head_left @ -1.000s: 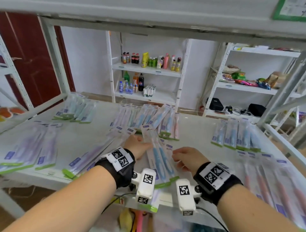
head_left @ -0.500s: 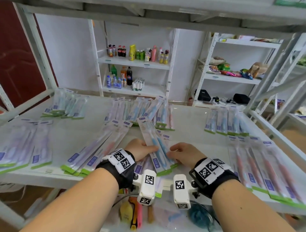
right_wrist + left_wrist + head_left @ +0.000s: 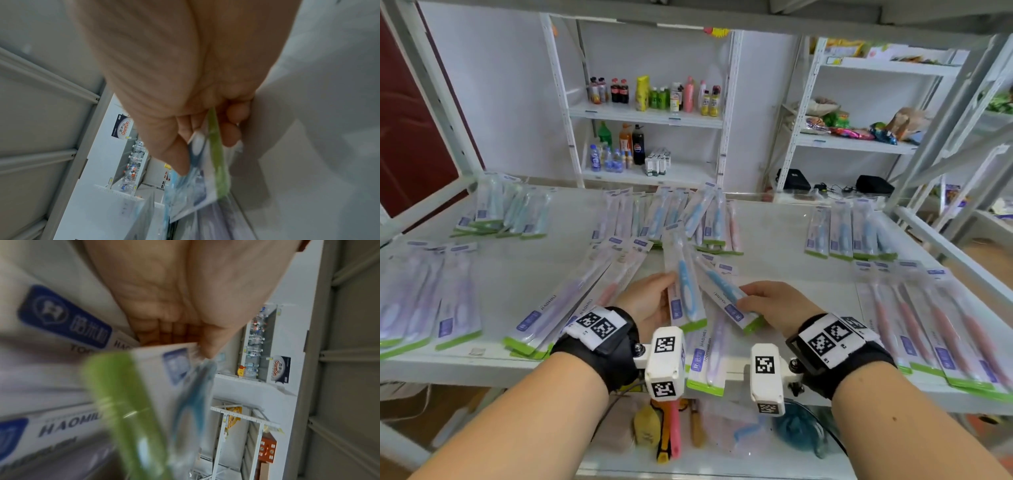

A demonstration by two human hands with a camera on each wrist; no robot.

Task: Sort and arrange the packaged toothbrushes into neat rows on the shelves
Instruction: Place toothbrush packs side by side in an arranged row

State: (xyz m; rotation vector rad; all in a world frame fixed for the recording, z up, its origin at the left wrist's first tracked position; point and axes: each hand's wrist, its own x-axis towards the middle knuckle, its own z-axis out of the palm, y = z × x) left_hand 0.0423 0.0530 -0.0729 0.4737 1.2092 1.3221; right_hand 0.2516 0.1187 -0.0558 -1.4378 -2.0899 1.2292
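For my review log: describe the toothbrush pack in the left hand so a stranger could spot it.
On the white shelf, look front and centre between the two wrists. The left hand holds a blue toothbrush pack pointing straight away, while the right hand's blue pack slants left.

"HAOMILI" is printed on the toothbrush pack (image 3: 61, 426) lying under the left wrist, and again on a purple-brush pack (image 3: 541, 315) near the shelf's front edge. "TOOTHBRUSH" is printed on the front-edge pack (image 3: 705, 359).

Head camera looks forward and down over the white metal shelf (image 3: 524, 274); wrist cameras sit close beneath each palm, sharing the blue toothbrush packs (image 3: 685, 291).
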